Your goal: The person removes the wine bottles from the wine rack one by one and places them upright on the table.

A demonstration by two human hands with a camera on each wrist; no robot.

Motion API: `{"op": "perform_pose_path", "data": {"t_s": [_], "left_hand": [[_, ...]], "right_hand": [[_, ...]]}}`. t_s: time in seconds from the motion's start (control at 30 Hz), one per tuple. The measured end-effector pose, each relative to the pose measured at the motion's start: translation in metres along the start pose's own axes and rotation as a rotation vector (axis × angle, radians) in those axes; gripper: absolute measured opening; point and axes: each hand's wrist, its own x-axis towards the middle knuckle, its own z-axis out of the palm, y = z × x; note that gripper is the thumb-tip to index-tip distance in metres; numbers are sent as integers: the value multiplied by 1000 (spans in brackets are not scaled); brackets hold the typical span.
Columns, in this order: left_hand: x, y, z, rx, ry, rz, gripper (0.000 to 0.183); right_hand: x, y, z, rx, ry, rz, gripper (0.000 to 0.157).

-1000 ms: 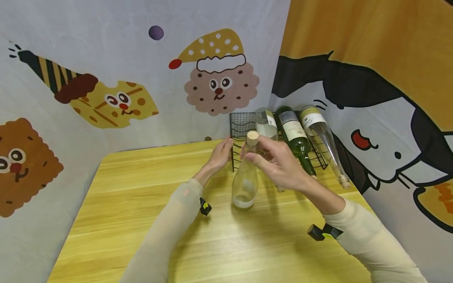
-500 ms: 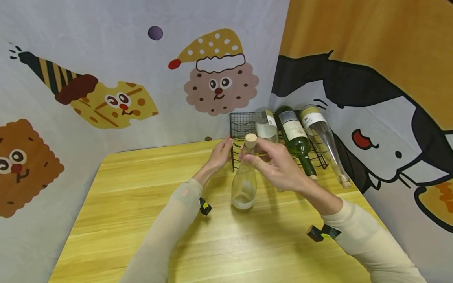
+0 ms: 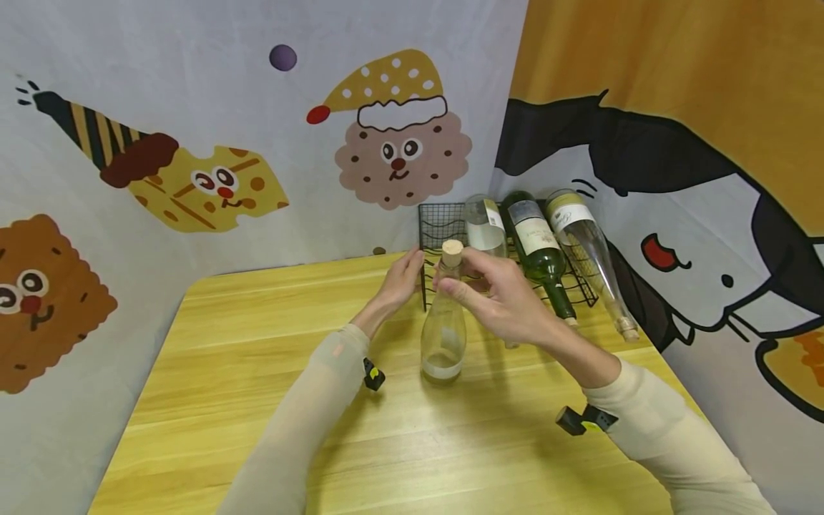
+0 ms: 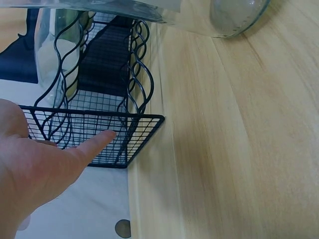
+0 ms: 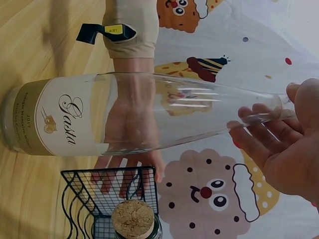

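Near the far right corner of the pale yellow, wood-grained tabletop [image 3: 244, 343], a clear glass bottle with a white label [image 3: 486, 232], a dark green glass bottle with a cream label [image 3: 539, 247] and a clear glass bottle with a gold-and-white label [image 3: 592, 259] lie side by side, necks toward the near edge. Behind the far edge, a whitish fabric backdrop [image 3: 193, 79] bears a yellow cartoon cheese [image 3: 209, 193] and a pinkish round cookie [image 3: 415, 179].

Right hand [image 5: 294, 157], at 3 o'clock, grips a clear bottle [image 5: 169, 124] by its neck [image 5: 273, 107]; label [image 5: 67, 117] reads "Gasta" toward 9 o'clock. Wire rack [image 5: 107, 172] at 7; cork [image 5: 133, 219] at 6.
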Motion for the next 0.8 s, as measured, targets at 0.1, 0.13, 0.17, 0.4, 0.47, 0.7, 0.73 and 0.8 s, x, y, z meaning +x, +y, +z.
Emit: {"op": "perform_pose_path", "data": {"t_s": [0.1, 0.13, 0.17, 0.4, 0.47, 0.7, 0.73, 0.8], "left_hand": [[1, 0, 1, -1, 5, 1, 73], [1, 0, 1, -2, 7, 1, 72], [1, 0, 1, -1, 9, 1, 72], [1, 0, 1, 10, 12, -1, 73], [2, -1, 1, 8, 8, 3, 74], [1, -1, 1, 4, -2, 1, 76], [1, -1, 1, 5, -1, 1, 76], [1, -1, 1, 2, 0, -2, 77]], "right_hand": [[0, 0, -1, 15, -7, -14, 15], [1, 1, -1, 20, -11, -18, 15], [1, 1, -1, 25, -15, -21, 15], [2, 2, -3, 69, -55, -25, 18], [2, 1, -4, 78, -69, -17, 20], [1, 1, -6, 58, -101, 14, 28], [1, 1, -6, 54, -102, 19, 30], [1, 0, -7, 37, -105, 31, 37]]}}
